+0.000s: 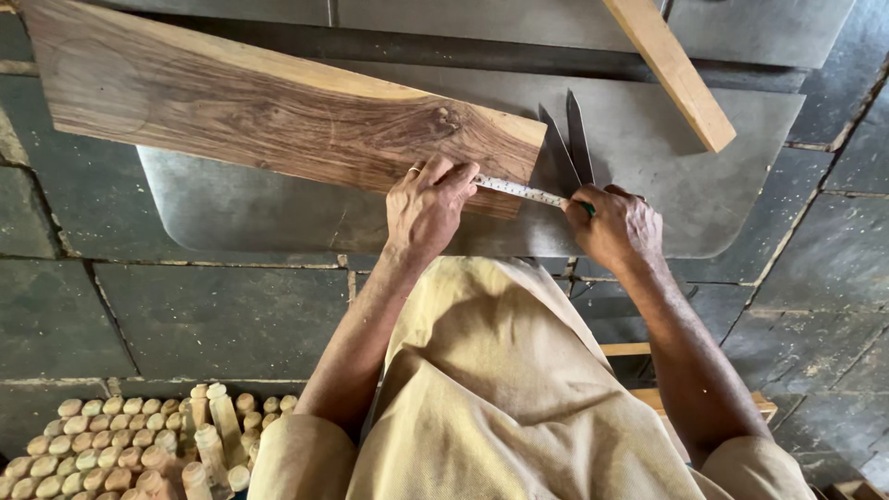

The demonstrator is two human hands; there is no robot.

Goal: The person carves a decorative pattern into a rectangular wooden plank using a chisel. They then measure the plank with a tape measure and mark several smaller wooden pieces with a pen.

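Note:
A long brown wooden plank with dark grain lies across a grey metal sheet. My left hand, a ring on one finger, presses a metal ruler onto the plank's near right corner. My right hand sits just off the plank's end and grips a small green-tipped marking tool against the ruler's right end. Two pointed dark metal blades stick up behind the ruler.
A pale wooden strip slants in at the top right. Several turned wooden pegs stand bunched at the lower left. The floor is dark stone slabs. My tan garment fills the lower middle.

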